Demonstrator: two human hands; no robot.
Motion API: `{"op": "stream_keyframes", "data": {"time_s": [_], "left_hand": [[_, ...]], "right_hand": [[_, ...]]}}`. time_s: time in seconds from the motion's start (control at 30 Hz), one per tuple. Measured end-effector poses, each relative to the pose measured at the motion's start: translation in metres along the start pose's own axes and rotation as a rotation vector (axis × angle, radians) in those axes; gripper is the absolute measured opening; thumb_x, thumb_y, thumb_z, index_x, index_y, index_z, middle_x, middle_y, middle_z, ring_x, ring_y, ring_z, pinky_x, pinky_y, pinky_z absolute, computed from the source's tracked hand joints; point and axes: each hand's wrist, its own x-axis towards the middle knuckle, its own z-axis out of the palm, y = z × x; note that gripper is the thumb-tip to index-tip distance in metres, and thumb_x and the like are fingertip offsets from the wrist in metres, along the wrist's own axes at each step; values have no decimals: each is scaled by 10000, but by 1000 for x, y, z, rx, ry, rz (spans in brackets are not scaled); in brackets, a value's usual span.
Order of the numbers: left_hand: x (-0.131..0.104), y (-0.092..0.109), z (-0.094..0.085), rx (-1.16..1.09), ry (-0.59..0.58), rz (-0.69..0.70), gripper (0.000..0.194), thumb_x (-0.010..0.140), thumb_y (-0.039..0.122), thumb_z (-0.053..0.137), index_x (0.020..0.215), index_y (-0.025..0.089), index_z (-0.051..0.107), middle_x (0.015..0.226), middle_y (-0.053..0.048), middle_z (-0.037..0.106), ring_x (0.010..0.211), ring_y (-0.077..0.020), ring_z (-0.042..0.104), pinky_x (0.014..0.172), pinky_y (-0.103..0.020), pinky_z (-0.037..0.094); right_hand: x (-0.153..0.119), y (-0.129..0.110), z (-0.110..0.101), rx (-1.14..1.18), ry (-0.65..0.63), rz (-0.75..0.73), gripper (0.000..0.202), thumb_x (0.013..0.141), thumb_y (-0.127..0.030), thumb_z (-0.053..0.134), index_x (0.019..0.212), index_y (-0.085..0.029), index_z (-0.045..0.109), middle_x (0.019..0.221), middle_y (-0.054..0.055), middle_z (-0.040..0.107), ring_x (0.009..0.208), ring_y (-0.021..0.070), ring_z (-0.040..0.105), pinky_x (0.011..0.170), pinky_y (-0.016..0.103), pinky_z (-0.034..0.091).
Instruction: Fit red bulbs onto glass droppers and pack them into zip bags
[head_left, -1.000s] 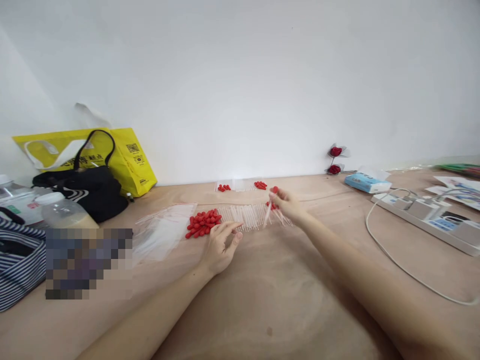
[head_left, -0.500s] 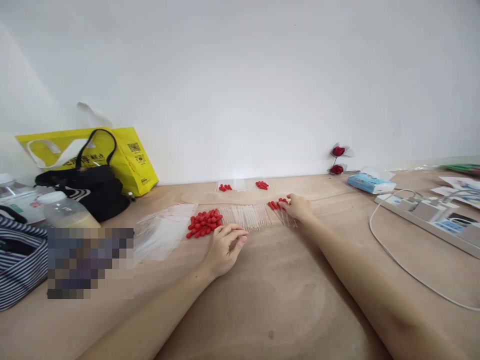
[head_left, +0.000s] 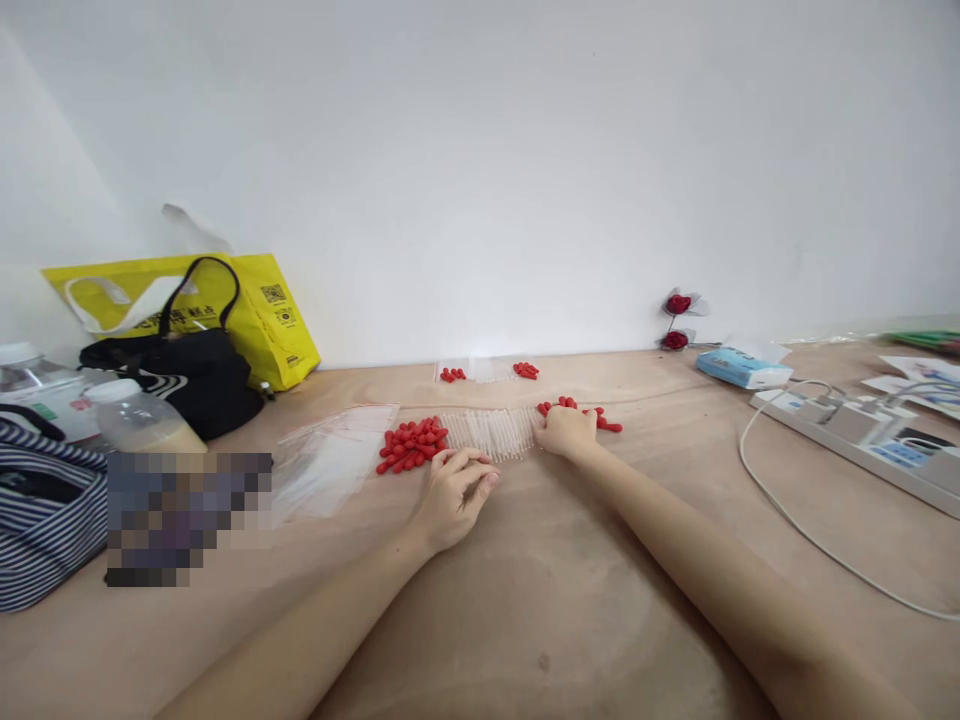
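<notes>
My left hand (head_left: pixel 457 495) rests on the table with loosely curled fingers, beside a pile of red bulb-shaped pieces (head_left: pixel 411 446). A row of thin clear tubes (head_left: pixel 491 433) lies between my hands. At the row's right end, my right hand (head_left: pixel 568 431) has its fingers bent downward; the fingertips and whatever they touch are hidden. More red pieces (head_left: pixel 609 425) lie just behind and to the right of that hand. Near the wall is a clear bag (head_left: pixel 489 370) with red pieces at both ends.
Clear plastic bags (head_left: pixel 337 455) lie left of the pile. Farther left stand a yellow bag (head_left: pixel 281 330), a black bag (head_left: pixel 206 385), a bottle (head_left: pixel 135 415) and a striped bag (head_left: pixel 45 540). To the right are tissues (head_left: pixel 742 366), a power strip (head_left: pixel 847 430) and its cable (head_left: pixel 787 535).
My right hand has moved left and slightly nearer, toward the tubes. Red pieces to its right now show. My left hand is nearly still; the view has shifted slightly.
</notes>
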Motion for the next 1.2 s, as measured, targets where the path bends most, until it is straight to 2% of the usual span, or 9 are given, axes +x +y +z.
{"op": "stream_keyframes", "data": {"time_s": [0.3,0.4,0.6,0.7,0.8,0.9,1.03,1.13,1.2], "left_hand": [[0,1,0,-19,1,10,201,847,242,425,829,208,622,891,-23,609,868,-149,540,849,-355,300],[0,0,0,-20,28,-69,205,835,274,439,858,211,633,887,-31,624,866,-174,537,824,-365,330],[9,-10,3,-327,106,-463,313,822,373,414,904,160,628,863,-56,654,850,-205,571,753,-335,431],[13,-8,3,-541,96,-461,329,813,390,411,780,139,622,756,-44,653,740,-185,594,676,-289,461],[13,-6,2,-549,158,-432,309,807,382,429,756,139,613,737,-39,657,700,-172,598,648,-271,461],[10,-12,-3,-325,240,-375,272,807,354,456,832,150,633,777,-44,674,743,-179,602,717,-302,433],[6,-26,-7,15,243,-176,215,803,308,505,892,186,658,715,-23,680,692,-167,590,781,-352,345],[4,-29,-5,114,203,-48,198,824,279,497,923,206,652,712,-12,664,694,-149,579,767,-345,307],[3,-29,-3,153,185,0,192,831,269,493,925,213,651,745,-13,647,712,-140,565,767,-339,291]], "right_hand": [[-8,-6,-1,27,26,-3,265,739,-283,438,806,-123,638,887,143,643,853,282,568,797,453,270],[-19,-12,-5,56,49,-50,271,760,-298,413,741,-142,634,842,122,654,852,262,570,785,412,289],[-58,-39,-2,364,136,-404,214,794,-312,432,670,-208,571,684,6,646,663,152,567,697,311,325],[-74,-52,3,435,149,-530,220,806,-286,447,610,-222,524,614,-14,622,575,130,539,625,298,318],[-77,-51,5,471,171,-593,234,820,-330,446,619,-234,519,630,-20,622,603,131,549,616,298,316],[-61,-27,3,426,258,-518,261,792,-434,469,640,-237,550,683,-21,631,706,157,561,695,314,319],[-25,33,-1,252,431,-145,271,795,-412,427,762,-202,595,844,48,632,842,206,544,786,361,293],[-7,73,-1,141,450,138,378,768,-473,422,893,-163,601,927,113,607,916,254,517,820,404,279],[-2,89,-1,93,396,213,457,739,-528,432,922,-148,607,949,134,598,942,277,502,836,426,270]]}}
